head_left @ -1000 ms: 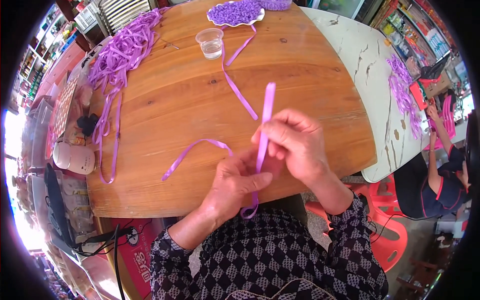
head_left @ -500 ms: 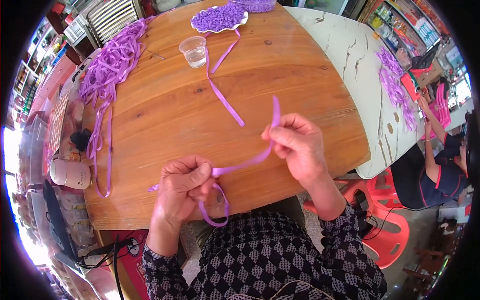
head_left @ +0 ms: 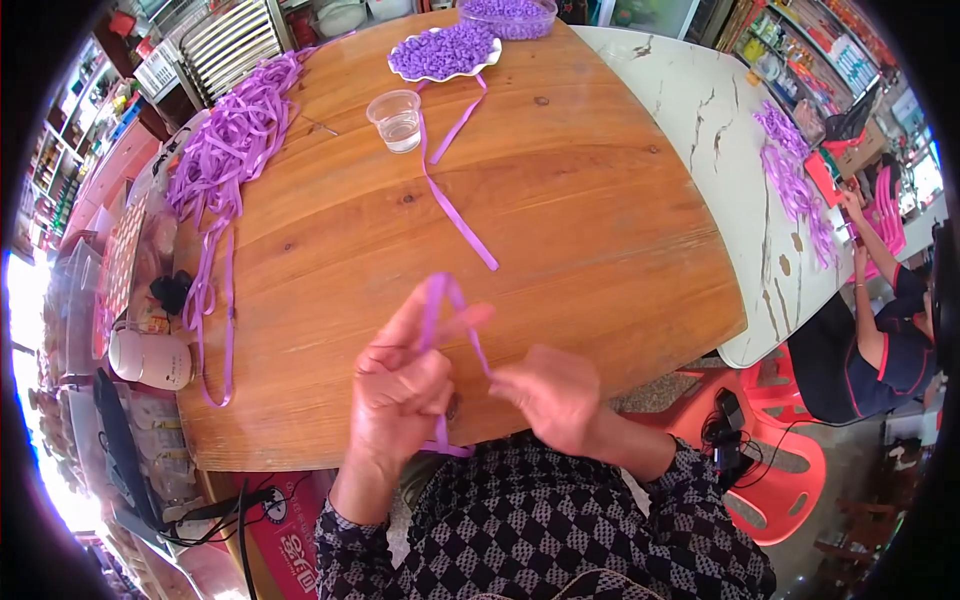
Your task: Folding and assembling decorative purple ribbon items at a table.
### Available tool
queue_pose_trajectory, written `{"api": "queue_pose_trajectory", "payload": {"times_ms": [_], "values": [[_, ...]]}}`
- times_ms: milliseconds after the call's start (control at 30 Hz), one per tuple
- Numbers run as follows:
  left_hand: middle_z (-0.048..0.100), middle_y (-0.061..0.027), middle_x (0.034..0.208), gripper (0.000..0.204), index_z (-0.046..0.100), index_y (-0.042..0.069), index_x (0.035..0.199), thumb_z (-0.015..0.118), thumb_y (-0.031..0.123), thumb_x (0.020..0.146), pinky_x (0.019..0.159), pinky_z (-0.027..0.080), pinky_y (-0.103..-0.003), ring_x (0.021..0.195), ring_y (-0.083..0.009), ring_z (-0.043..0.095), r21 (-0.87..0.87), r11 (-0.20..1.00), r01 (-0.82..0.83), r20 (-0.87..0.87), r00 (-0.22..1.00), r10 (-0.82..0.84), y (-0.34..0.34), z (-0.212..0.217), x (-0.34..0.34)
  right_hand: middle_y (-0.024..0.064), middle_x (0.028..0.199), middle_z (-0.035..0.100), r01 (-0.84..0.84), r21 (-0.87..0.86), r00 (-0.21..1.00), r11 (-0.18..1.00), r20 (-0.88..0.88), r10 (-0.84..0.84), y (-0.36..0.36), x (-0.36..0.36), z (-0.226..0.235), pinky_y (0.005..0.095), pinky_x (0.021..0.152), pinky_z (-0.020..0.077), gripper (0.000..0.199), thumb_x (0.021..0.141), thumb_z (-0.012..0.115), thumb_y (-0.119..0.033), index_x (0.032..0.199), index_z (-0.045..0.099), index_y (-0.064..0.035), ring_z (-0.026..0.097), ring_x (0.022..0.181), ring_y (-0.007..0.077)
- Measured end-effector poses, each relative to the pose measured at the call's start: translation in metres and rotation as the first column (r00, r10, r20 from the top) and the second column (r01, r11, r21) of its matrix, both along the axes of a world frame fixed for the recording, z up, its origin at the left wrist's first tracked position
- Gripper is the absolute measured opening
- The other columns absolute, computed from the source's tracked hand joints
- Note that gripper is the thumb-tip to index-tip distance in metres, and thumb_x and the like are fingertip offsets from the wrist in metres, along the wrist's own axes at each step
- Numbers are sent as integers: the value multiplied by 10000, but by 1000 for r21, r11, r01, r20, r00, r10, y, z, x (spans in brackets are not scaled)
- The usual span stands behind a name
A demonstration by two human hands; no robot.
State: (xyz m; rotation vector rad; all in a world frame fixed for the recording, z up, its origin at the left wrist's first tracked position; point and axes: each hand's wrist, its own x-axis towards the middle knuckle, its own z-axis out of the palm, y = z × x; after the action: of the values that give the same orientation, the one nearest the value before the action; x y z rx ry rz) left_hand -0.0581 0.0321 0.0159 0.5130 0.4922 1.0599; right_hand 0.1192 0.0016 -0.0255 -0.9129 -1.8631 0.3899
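A narrow purple ribbon (head_left: pixel 437 300) runs between my hands over the near edge of the wooden table. My left hand (head_left: pixel 400 390) grips it with folded fingers while the index finger points up and away; the ribbon loops over this finger and a tail hangs below the hand. At the loop's other side, my right hand (head_left: pixel 552 396) pinches the ribbon, its fingers smeared by motion. Beyond both hands, another purple ribbon (head_left: pixel 462 225) lies on the table, reaching toward a clear plastic cup (head_left: pixel 397 125) of liquid.
Purple beads (head_left: pixel 440 50) fill a scalloped white plate, with a clear tub (head_left: pixel 545 25) of beads behind. A ribbon heap (head_left: pixel 235 140) lies at left, near a pink-white jar (head_left: pixel 150 358). A white marbled table (head_left: pixel 700 130) adjoins at right, where another person (head_left: pixel 880 330) sits.
My right hand has come down and left, toward my left hand. The ribbon, earlier stretched between the hands, now loops over my raised left index finger. The view has shifted slightly.
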Motion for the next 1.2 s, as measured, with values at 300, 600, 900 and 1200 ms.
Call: {"api": "queue_pose_trajectory", "payload": {"times_ms": [300, 600, 900, 1200], "values": [[589, -47, 1020, 393, 504, -37, 1182, 615, 35, 812, 732, 461, -189, 857, -74, 556, 40, 957, 286, -437, 867, -240, -22, 1, 9, 60, 678, 589, 102, 309, 986, 946, 93, -137, 3, 2, 29, 280, 484, 424, 257, 572, 701, 28, 805, 597, 10, 524, 567, 209], [526, 53, 689, 87, 614, 3, 881, 607, 13, 795, 497, 317, -158, 568, -7, 417, -31, 918, 394, -520, 778, -352, -12, 1, 9, 78, 729, 581, -63, -39, 977, 997, -209, 53, 16, 1, 20, 260, 513, 415, 180, 762, 677, -149, 751, 560, -14, 529, 567, 172], [547, 8, 678, 88, 567, 11, 808, 614, -28, 745, 448, 338, -171, 541, -28, 451, 166, 986, 14, -708, 697, 110, -21, -14, 22, 10, 642, 548, -508, -647, 673, 569, -710, -206, 9, -5, 11, 181, 516, 383, 129, 851, 606, -121, 814, 576, -1, 486, 581, 46], [513, 36, 651, 154, 580, 26, 851, 627, -50, 726, 451, 321, -166, 511, -26, 421, 34, 970, 240, -533, 825, -186, -12, -9, 6, 45, 718, 576, -177, -393, 810, 902, -579, -93, 11, -18, 6, 214, 604, 426, 135, 815, 635, -102, 797, 570, 16, 537, 669, 89]]}}
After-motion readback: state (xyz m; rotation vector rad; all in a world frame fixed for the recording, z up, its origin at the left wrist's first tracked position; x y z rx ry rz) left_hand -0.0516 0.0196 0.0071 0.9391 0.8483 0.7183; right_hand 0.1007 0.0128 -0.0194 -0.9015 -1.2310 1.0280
